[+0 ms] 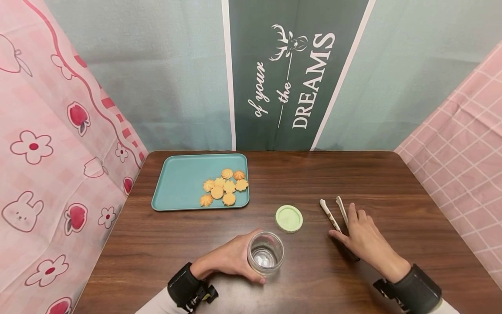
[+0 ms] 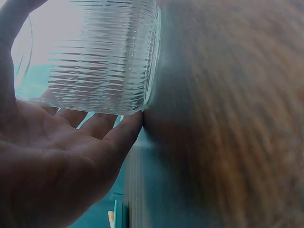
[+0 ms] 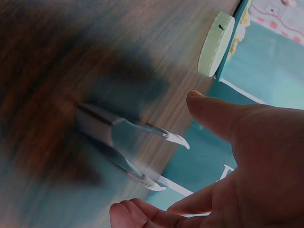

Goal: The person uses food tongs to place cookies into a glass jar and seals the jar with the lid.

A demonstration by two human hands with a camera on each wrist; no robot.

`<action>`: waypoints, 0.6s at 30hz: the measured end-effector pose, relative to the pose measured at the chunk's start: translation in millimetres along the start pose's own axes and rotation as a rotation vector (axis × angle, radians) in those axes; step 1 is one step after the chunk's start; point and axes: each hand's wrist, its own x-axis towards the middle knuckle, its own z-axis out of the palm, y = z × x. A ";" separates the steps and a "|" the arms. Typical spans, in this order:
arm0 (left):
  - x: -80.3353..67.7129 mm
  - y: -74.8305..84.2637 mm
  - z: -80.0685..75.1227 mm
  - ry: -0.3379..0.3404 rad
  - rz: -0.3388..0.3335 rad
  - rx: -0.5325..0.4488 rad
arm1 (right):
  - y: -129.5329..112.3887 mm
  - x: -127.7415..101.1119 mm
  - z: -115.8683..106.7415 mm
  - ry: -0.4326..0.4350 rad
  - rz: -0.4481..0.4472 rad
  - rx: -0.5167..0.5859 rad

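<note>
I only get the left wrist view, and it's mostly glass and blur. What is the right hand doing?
Observer: The right hand lies over a pair of tongs on the table, fingers spread and not closed around them.
Operator: Is the jar's lid nearby?
Observer: Yes, a pale green lid lies flat on the table between the jar and the tongs.
Operator: I see something teal behind the glass. What is it?
Observer: A teal tray at the far left of the table, with small orange cookies heaped at its right end.
Operator: Anything in the jar?
Observer: From above it looks empty; the left hand wraps its side.
</note>
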 end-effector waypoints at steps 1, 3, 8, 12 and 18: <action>-0.2 0.4 0.1 0.000 -0.002 -0.002 | 0.1 -0.5 0.9 0.002 0.001 -0.001; -0.4 0.8 0.4 0.002 -0.005 -0.002 | 0.9 -1.1 2.8 0.009 0.001 -0.006; -0.8 1.2 0.8 0.001 -0.014 -0.009 | 3.6 -2.1 6.5 0.013 0.007 -0.027; -0.5 1.4 0.1 -0.002 -0.018 0.000 | 5.7 -2.0 6.4 -0.020 0.052 -0.045; 0.0 1.8 -1.1 -0.004 -0.019 0.007 | 8.5 0.2 5.3 -0.083 0.121 -0.045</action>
